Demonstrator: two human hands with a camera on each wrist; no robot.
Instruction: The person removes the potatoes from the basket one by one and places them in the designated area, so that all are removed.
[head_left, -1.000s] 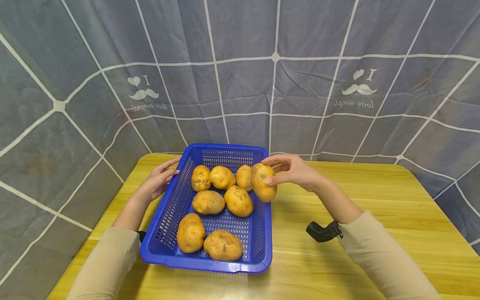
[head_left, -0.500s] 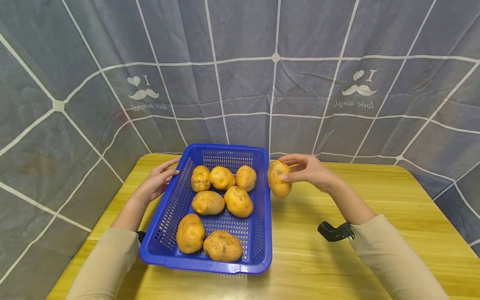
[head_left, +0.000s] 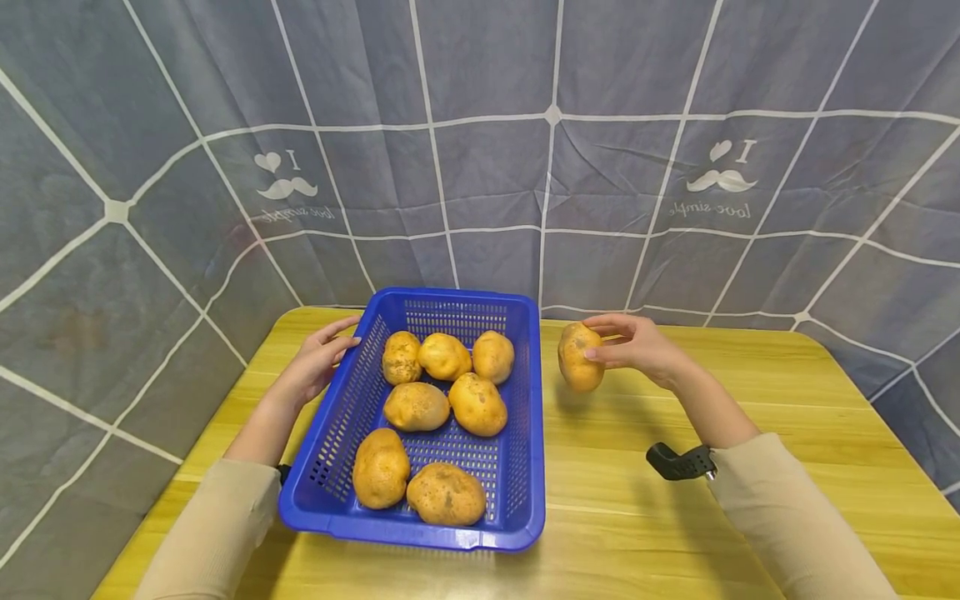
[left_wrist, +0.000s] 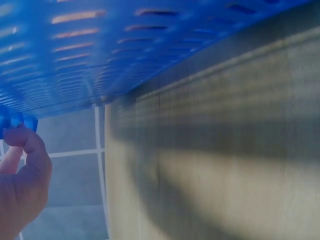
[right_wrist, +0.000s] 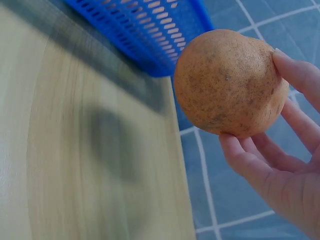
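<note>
My right hand point(head_left: 647, 348) pinches a brown potato point(head_left: 580, 360) between thumb and fingers, just right of the blue plastic basket point(head_left: 408, 536). In the right wrist view the potato point(right_wrist: 227, 82) hangs above the table, its shadow below. My left hand point(head_left: 315, 365) holds the basket's left rim near the back corner. The left wrist view shows fingers of the left hand point(left_wrist: 27, 175) curled at that rim. Several potatoes lie inside the basket, among them an oval potato point(head_left: 447, 493) at the front and a smaller potato point(head_left: 492, 357) at the back right.
The basket stands on a yellow wood-grain table point(head_left: 750, 467). A grey curtain point(head_left: 480, 167) with white grid lines hangs behind the table and along its left side. A black wrist mount point(head_left: 681, 462) juts from the right sleeve.
My right hand has carried the potato from over the basket's right rim out to the right, beyond the basket. My left hand and the basket have stayed in place.
</note>
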